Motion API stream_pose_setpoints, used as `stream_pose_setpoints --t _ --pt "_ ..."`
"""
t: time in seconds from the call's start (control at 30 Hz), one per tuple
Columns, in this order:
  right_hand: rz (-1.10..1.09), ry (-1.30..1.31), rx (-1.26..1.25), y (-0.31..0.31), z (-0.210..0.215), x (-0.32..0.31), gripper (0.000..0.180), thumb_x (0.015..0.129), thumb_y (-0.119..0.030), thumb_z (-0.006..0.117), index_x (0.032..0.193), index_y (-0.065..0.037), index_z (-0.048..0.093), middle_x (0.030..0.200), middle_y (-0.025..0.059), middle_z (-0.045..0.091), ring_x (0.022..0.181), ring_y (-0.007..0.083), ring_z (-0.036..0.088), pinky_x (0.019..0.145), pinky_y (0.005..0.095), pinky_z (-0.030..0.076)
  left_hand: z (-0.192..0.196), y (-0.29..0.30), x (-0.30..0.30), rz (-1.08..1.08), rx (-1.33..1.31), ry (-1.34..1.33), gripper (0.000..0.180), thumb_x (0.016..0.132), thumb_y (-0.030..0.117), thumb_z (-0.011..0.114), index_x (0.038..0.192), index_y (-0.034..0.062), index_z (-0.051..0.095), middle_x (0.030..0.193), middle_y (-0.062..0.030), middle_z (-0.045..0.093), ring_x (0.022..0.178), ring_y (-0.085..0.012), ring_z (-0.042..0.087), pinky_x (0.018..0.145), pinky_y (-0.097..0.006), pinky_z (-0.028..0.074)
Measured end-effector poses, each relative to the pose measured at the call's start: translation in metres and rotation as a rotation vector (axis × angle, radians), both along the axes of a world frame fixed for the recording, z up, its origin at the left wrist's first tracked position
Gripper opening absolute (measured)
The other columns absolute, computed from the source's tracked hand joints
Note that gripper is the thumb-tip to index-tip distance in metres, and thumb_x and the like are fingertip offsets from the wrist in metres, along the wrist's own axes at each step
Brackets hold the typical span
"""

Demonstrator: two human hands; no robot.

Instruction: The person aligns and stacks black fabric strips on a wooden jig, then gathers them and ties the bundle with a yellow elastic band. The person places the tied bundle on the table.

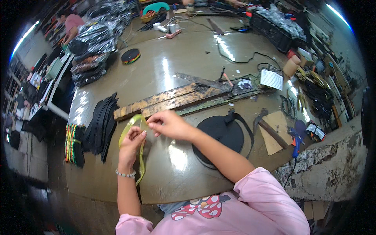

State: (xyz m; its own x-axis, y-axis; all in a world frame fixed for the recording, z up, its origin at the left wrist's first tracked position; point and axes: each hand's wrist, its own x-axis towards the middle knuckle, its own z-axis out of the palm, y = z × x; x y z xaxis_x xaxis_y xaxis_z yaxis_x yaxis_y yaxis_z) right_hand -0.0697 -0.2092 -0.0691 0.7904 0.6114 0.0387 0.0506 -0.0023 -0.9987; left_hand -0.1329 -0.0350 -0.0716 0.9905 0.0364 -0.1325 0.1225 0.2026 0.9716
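A thin yellow-green strip (142, 166) is looped between my two hands over the near part of the table, its tail hanging down past my left wrist. My right hand (169, 124) pinches the strip near the top of the loop with thumb and fingertips. Thumb and fingers of my left hand (132, 141) are closed on it a little lower. Just beyond the hands lie worn wooden bars (172, 102). Left of them is a bundle of black straps (102, 127). Under my right forearm rests a round coil of black webbing (219, 135).
Striped multicoloured cords (74, 145) lie bundled at the left edge. At right are a hammer (272, 133), brown card (273, 119) and a blue glue gun (296, 141). Plastic-wrapped goods (92, 58) are stacked far left, where another person (73, 25) works. A black crate (272, 33) stands far right.
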Motion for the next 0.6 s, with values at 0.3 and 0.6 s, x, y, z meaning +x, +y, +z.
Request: stream_pose_setpoints --t 0.3,0.6 --pt "-0.058 0.004 -0.07 0.006 0.001 -0.005 0.027 0.083 -0.021 0.062 0.091 0.004 0.06 0.074 0.0066 0.063 0.062 0.0098 0.06 0.056 0.0232 0.048 -0.016 0.009 0.004 -0.11 0.147 -0.015 0.024 0.085 0.018 0.061 0.103 0.0023 0.06 0.079 0.0046 0.054 0.07 -0.0036 0.047 0.065 -0.02 0.041" --pt "-0.079 -0.012 -0.108 0.007 -0.004 -0.003 0.016 0.083 -0.012 0.059 0.086 0.004 0.06 0.07 0.0074 0.064 0.06 0.0112 0.061 0.055 0.0245 0.048 -0.009 0.006 0.003 -0.114 0.2 -0.045 0.019 0.082 0.016 0.065 0.094 0.002 0.063 0.082 0.0015 0.06 0.072 -0.004 0.051 0.064 -0.018 0.04"
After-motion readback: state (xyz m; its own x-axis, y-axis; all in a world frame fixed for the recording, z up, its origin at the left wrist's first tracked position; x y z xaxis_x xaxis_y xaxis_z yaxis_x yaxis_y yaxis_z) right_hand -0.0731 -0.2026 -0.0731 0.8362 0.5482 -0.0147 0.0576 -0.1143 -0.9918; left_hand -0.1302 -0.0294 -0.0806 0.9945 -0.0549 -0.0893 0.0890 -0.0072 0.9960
